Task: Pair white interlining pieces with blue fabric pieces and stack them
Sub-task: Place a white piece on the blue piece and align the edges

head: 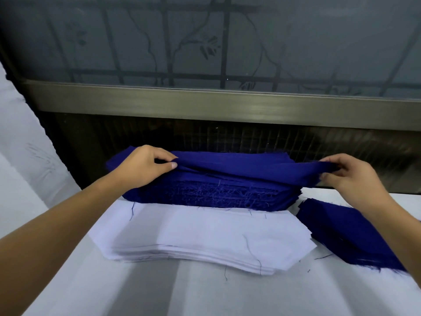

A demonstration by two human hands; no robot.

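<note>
Frosted glass with a leafy vine pattern and dark bars fills the top of the frame, and below it a dull metal rail runs from left to right above a dark mesh panel. In the lower half lies a white tabletop, with a white sheet rising along the left edge of the frame. At centre, against the panel, sits a thick blue stack with frayed threads along its near edge. The left grip, a bare hand, pinches the left end of the top blue piece between thumb and forefinger, its palm resting over the stack's left corner. The right grip, also bare, pinches the same piece's right end with its fingers curled round the edge, just past the stack's right side. The piece hangs stretched between the two, raised a little off the stack and sagging slightly in the middle. Just below the blue stack in the frame, touching its near edge, lies the interlining stack, white, flat and fanned at its near edge, with loose blue threads on it. At lower right, beside the interlining and partly under the right forearm, lies a flatter blue pile, set at an angle.
</note>
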